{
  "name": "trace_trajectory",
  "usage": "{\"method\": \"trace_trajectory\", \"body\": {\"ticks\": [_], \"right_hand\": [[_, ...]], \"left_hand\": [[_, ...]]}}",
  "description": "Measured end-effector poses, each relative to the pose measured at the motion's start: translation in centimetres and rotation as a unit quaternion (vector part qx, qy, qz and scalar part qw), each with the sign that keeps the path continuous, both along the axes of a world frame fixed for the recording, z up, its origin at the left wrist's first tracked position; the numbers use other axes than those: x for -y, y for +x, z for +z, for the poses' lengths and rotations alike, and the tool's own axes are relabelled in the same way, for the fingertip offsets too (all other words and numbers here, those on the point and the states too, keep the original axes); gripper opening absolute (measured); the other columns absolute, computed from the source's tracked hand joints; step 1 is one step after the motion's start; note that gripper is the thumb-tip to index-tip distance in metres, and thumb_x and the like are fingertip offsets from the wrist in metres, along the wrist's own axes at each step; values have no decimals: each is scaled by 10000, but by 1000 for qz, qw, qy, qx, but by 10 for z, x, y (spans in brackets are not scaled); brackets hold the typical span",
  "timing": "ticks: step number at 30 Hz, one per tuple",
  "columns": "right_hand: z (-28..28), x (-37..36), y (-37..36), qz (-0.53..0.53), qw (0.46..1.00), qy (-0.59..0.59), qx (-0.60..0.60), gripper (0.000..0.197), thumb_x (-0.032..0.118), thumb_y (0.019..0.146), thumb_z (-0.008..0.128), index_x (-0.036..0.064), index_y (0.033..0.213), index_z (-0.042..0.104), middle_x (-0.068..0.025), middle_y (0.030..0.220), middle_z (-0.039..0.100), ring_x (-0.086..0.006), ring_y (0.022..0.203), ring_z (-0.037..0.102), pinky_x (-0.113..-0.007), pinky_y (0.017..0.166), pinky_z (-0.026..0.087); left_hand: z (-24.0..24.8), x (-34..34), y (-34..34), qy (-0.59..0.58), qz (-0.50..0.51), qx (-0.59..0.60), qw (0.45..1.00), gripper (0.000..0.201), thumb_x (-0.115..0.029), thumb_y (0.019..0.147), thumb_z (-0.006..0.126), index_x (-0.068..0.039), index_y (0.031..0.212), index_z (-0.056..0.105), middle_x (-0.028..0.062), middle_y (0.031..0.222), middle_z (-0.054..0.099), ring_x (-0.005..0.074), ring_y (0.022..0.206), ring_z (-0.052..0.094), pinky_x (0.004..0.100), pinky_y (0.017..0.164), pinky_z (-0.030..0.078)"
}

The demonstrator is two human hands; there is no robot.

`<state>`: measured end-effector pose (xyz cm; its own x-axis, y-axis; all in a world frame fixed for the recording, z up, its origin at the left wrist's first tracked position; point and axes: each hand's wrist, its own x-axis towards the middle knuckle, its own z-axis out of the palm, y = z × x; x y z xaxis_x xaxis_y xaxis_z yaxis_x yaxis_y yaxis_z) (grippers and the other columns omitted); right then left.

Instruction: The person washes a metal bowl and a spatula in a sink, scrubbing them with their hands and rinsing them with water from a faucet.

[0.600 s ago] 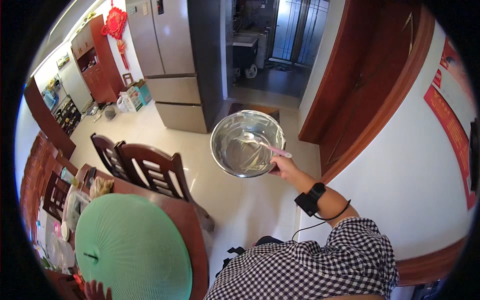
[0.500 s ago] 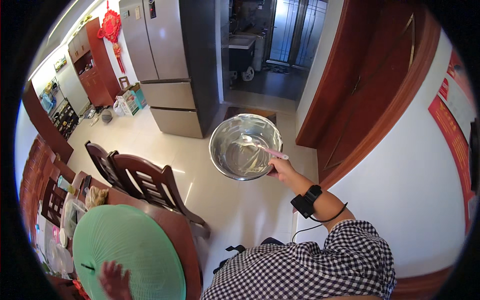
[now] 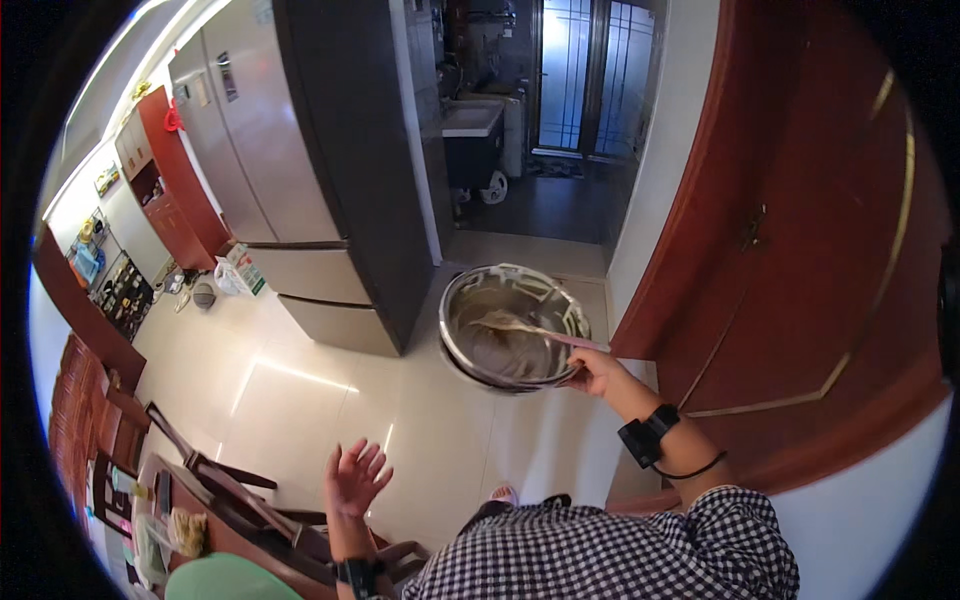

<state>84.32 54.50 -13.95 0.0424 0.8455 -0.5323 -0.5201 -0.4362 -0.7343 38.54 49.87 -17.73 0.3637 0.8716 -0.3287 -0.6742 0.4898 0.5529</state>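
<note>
My right hand (image 3: 596, 372) grips the near right rim of a round steel mixing bowl (image 3: 462, 302), held out over the floor. Pale smears of something creamy streak its inner wall. A utensil with a pink handle (image 3: 565, 338) rests in it, its handle leaning over the rim just by my right fingers; its pale head is blurred, so spoon or spatula I cannot say. My left hand (image 3: 357, 482) hangs in the air, palm up and fingers spread, holding nothing. It is nearest the dark wooden chairs (image 3: 235, 490) beside the table.
Ahead, a doorway leads to a dim room with a white sink (image 3: 472, 118). A tall grey fridge (image 3: 300, 200) stands left of it, a red-brown door (image 3: 790, 250) to the right. The dining table (image 3: 190, 500) and a green mesh food cover (image 3: 230, 580) lie at lower left.
I have moved forward, toward the doorway; table and food cover have slid to the lower left. My left hand has left the area above the cover. The right hand still holds the bowl.
</note>
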Motion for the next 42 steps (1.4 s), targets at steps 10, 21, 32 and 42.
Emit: {"method": "trace_trajectory", "body": {"ticks": [10, 21, 32, 42], "right_hand": [[-34, -43, 156, -198, 953, -19, 227, 492, 63, 736, 510, 249, 1191, 537, -101, 1019, 568, -236, 870, 576, -398, 684, 525], [-53, -81, 135, -257, 945, 147, 138, 477, 113, 825, 467, 176, 1295, 422, -91, 802, 510, -213, 670, 543, -340, 537, 499], [-35, -265, 229, 66, 844, 223, 484, 434, 94, 765, 665, -11, 1154, 505, -101, 1120, 557, -225, 949, 601, -294, 860, 478], [-24, -491, 414, -58, 988, 107, 96, 423, 41, 742, 454, 44, 1158, 530, -123, 962, 608, -239, 702, 640, -357, 564, 575]], "left_hand": [[56, -258, 178, 191, -181, 200, 944, 481, -456, 888, 436, -69, 1154, 543, 104, 1157, 567, 235, 1084, 524, 430, 941, 388], [309, -365, 118, 480, 170, -503, 698, 618, -457, 805, 588, -26, 1232, 477, 180, 1231, 494, 298, 1165, 450, 458, 958, 355], [423, -688, 306, 363, 259, -886, 131, 768, -577, 777, 518, -156, 1375, 286, 25, 1444, 239, 211, 1342, 183, 692, 974, 101], [386, -903, 368, 255, 279, -922, 85, 840, -649, 785, 427, -108, 1396, 228, 43, 1475, 149, 186, 1366, 88, 658, 1002, -22]]}}
